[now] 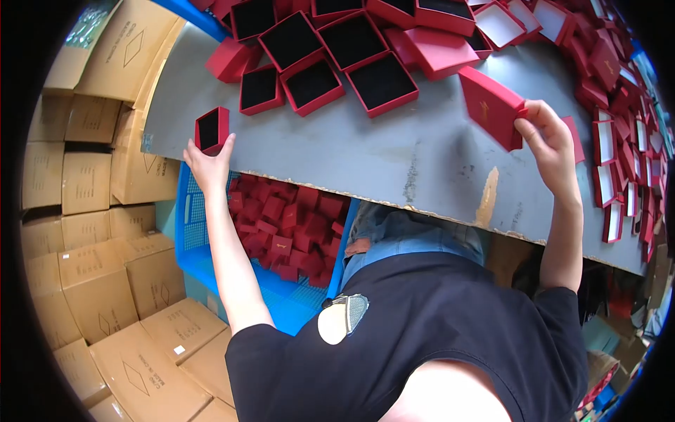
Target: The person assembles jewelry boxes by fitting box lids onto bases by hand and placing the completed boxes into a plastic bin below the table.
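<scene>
Head view: a grey table (295, 149) laden with red boxes (382, 84)

Below the table's near edge, toward the left corner, a blue crate (195, 243) holds many small red pieces (281, 246). On top, black-lined red boxes crowd the far edge.

Over the table's right part, the right hand (554, 143) pinches a gold-marked red lid (486, 105) by one corner, thumb and fingers nearly together, the lid tilted. At the near left corner, the left hand (209, 167), half open, grips a smaller black-lined box (209, 131) by opposite sides; whether it touches the tabletop I cannot tell.

Both are probably light, stiff card, smooth enough to slip and easily dented at the corners; best held by opposite side walls, fingers off the black lining.
</scene>
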The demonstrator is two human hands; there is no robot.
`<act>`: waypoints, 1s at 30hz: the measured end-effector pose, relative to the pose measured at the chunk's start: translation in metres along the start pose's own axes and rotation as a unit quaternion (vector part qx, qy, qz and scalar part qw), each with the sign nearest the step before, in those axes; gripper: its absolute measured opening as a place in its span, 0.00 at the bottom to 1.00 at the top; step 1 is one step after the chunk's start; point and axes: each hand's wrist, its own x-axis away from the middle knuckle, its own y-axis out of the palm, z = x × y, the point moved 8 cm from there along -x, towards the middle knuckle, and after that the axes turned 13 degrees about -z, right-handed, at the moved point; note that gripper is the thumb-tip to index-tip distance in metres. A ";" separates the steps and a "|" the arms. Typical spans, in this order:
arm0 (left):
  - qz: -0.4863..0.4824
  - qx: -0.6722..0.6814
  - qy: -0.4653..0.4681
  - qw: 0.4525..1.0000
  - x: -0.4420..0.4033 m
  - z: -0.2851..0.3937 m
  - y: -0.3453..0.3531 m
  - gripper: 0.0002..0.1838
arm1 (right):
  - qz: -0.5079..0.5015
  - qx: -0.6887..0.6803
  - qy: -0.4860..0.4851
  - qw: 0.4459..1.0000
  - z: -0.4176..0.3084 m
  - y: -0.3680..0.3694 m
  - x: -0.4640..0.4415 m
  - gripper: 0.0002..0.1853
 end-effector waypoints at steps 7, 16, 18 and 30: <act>0.042 0.202 -0.012 0.978 -0.011 -0.052 0.022 0.46 | 0.063 -0.220 0.239 0.944 0.094 0.002 0.028 0.21; -0.274 0.430 0.236 0.827 0.143 0.156 0.004 0.64 | -0.141 0.179 0.077 0.971 0.020 0.038 0.003 0.51; -0.330 0.379 0.302 0.810 0.161 0.195 0.033 0.66 | -0.129 0.118 0.065 0.982 0.021 0.042 -0.003 0.51; -0.426 0.392 0.322 0.749 0.175 0.290 0.085 0.66 | -0.163 0.058 -0.112 0.979 -0.033 0.099 -0.006 0.55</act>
